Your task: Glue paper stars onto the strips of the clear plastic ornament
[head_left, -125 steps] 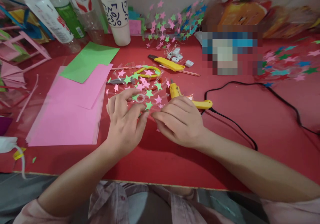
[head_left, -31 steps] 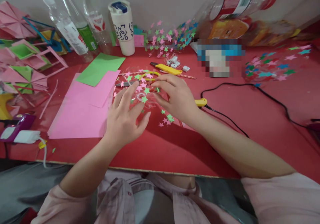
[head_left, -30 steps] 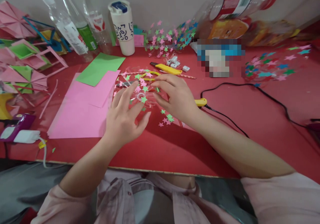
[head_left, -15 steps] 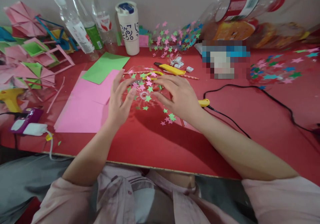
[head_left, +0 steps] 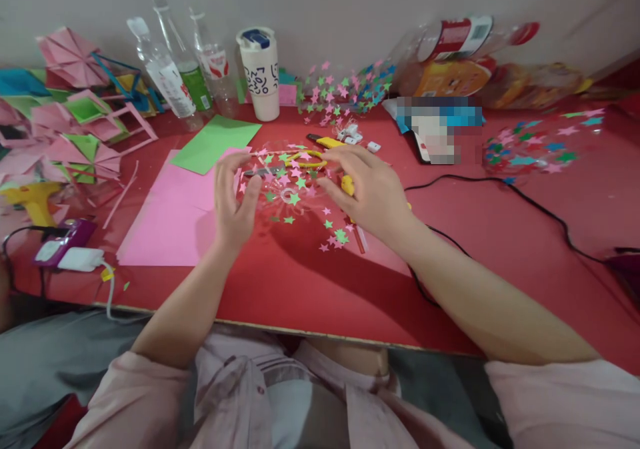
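Between my two hands a clear plastic piece (head_left: 289,195), dotted with pink and green stars, sits on the red table. My left hand (head_left: 234,199) is at its left side, over the pink paper (head_left: 165,219), thumb and curved fingers apart. On the other side my right hand (head_left: 375,185) hovers with fingers spread; whether its tips touch the plastic edge I cannot tell. Yellow-handled scissors (head_left: 320,163) lie behind the plastic piece, partly seen through it. Loose green and pink stars (head_left: 341,236) are near my right wrist. A yellow tool (head_left: 347,183) is mostly hidden by my right hand.
A green sheet (head_left: 215,143), a cutter (head_left: 327,142) and a tumbler (head_left: 259,75) stand or lie farther back. Plastic bottles (head_left: 167,79) line the wall. Left are paper crafts (head_left: 65,115) and a yellow glue gun (head_left: 35,199). A black cable (head_left: 530,202) crosses the right side.
My hands have moved slightly apart, away from the star-dotted plastic piece. The view has tilted up a little, so things at the back appear lower.
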`<state>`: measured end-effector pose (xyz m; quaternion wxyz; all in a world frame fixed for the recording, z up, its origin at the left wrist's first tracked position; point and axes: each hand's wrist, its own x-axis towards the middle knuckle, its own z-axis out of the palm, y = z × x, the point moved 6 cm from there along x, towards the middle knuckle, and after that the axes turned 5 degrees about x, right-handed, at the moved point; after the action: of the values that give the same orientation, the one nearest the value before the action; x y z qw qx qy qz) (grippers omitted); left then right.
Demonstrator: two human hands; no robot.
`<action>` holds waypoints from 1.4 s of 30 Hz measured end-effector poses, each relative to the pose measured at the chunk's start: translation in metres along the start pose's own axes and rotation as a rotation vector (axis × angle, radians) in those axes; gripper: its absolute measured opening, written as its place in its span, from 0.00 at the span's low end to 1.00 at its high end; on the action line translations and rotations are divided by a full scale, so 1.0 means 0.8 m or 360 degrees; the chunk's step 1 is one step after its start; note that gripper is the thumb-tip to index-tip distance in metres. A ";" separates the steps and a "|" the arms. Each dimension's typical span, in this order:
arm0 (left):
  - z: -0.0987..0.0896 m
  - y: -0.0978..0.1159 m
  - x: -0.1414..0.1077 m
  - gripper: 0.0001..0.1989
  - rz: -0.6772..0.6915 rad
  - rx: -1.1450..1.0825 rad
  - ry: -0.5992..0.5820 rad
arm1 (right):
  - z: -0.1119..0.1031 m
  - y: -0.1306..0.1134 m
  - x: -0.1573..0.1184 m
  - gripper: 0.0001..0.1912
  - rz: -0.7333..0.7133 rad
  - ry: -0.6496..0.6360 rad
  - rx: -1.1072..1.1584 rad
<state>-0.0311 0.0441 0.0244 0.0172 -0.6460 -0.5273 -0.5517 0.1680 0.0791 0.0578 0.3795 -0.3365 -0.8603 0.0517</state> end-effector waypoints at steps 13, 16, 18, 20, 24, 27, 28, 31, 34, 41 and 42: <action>0.030 0.127 -0.070 0.04 0.1141 0.0048 -0.0703 | 0.037 0.015 -0.079 0.10 -0.0187 -0.0652 -0.0473; 0.051 0.123 -0.081 0.10 0.1079 0.0047 -0.0888 | 0.051 0.013 -0.080 0.13 -0.0232 -0.0634 -0.0617; 0.059 0.116 -0.084 0.12 0.0971 0.0053 -0.0956 | 0.055 0.010 -0.078 0.13 -0.0254 -0.0608 -0.0676; 0.065 0.109 -0.085 0.13 0.0860 0.0056 -0.1003 | 0.057 0.008 -0.078 0.13 -0.0293 -0.0579 -0.0717; 0.068 0.101 -0.084 0.13 0.0641 0.0009 -0.1053 | 0.059 0.006 -0.080 0.14 -0.0369 -0.0511 -0.0755; 0.071 0.098 -0.083 0.12 0.0418 -0.0079 -0.1145 | 0.056 0.006 -0.080 0.13 -0.0419 -0.0427 -0.0753; 0.073 0.096 -0.083 0.12 0.0309 -0.0110 -0.1192 | 0.052 0.005 -0.080 0.13 -0.0427 -0.0368 -0.0742; 0.080 0.084 -0.085 0.10 -0.0121 -0.0286 -0.1373 | 0.029 -0.002 -0.077 0.11 -0.0418 -0.0112 -0.0621; 0.085 0.078 -0.088 0.11 -0.0468 -0.0601 -0.1442 | 0.003 -0.018 -0.080 0.05 -0.0470 0.0119 -0.0446; 0.080 0.080 -0.084 0.12 -0.0580 -0.0947 -0.1361 | -0.010 -0.047 -0.093 0.04 -0.0687 0.0164 -0.0237; 0.079 0.080 -0.084 0.12 -0.0584 -0.0953 -0.1348 | -0.010 -0.048 -0.094 0.05 -0.0697 0.0166 -0.0204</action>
<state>0.0686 0.0097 -0.0136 -0.4775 -0.6857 -0.4120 -0.3635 0.1894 0.0015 0.0303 0.4034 -0.1675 -0.8935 -0.1041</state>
